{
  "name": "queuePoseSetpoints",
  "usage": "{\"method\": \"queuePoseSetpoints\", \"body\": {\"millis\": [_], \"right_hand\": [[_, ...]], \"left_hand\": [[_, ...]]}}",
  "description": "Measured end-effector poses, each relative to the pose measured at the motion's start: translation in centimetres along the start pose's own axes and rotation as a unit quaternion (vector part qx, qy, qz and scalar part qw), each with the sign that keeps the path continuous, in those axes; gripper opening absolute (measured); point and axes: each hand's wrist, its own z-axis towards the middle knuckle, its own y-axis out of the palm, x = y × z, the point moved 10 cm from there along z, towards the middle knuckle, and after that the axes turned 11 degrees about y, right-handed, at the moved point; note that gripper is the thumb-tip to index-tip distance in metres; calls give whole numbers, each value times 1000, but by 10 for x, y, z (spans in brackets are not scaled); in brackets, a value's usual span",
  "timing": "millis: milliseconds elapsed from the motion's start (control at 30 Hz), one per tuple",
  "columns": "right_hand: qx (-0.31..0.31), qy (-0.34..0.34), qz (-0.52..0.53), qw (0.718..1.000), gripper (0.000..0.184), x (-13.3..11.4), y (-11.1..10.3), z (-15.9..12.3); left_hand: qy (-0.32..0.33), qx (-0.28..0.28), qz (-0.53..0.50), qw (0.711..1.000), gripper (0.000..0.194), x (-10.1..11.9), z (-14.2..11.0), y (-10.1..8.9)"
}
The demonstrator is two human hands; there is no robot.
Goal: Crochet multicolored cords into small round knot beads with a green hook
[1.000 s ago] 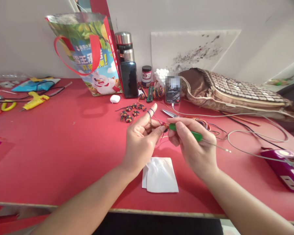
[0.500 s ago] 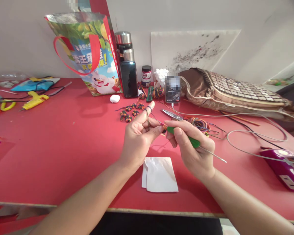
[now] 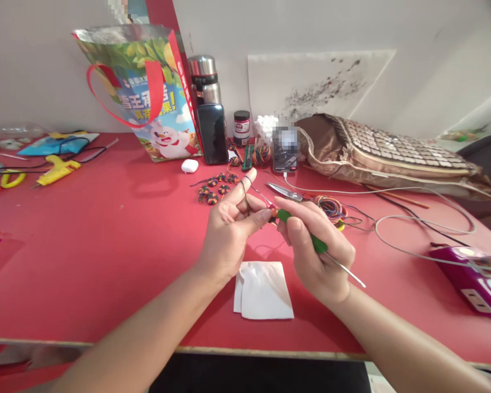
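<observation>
My left hand (image 3: 231, 229) is raised over the red table (image 3: 106, 245), its thumb and fingers pinching a small multicoloured yarn piece (image 3: 272, 211), with yarn wound round the outstretched forefinger. My right hand (image 3: 317, 251) is closed round a green-handled crochet hook (image 3: 311, 240), whose front end meets the yarn piece and whose metal tail points down to the right. A white folded paper (image 3: 264, 290) lies on the table under both hands.
Several small crocheted pieces (image 3: 215, 188), scissors (image 3: 284, 190) and a coil of coloured yarn (image 3: 330, 207) lie beyond the hands. Farther back stand a printed bag (image 3: 147, 93), a flask (image 3: 202, 76), two phones and a brown pillow (image 3: 384, 153). A purple power strip (image 3: 470, 275) sits right.
The right hand has tilted the hook, its metal tail dropping lower and nearer me. Both hands stay together on the yarn piece, shifted slightly left.
</observation>
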Motion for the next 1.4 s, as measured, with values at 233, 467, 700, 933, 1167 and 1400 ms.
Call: {"method": "queuePoseSetpoints", "body": {"millis": [233,467,700,933,1167,1400], "right_hand": [[-7,128,143,981,29,28,-1,0],[-9,156,164,974,25,31,0,-1],[-3,167,147,975,22,29,-5,2],[-9,181,137,974,19,29,-11,3],[-8,182,99,978,20,30,-18,4],[-16,178,94,979,20,25,-26,12]], "left_hand": [[0,-4,-13,1000,74,3,4,-5],[-3,-7,-15,1000,80,5,5,-7],[12,-20,-1,1000,65,7,6,-10],[21,-24,8,999,61,12,7,-10],[25,-24,16,999,59,12,7,-11],[36,-41,22,998,47,16,8,-8]]}}
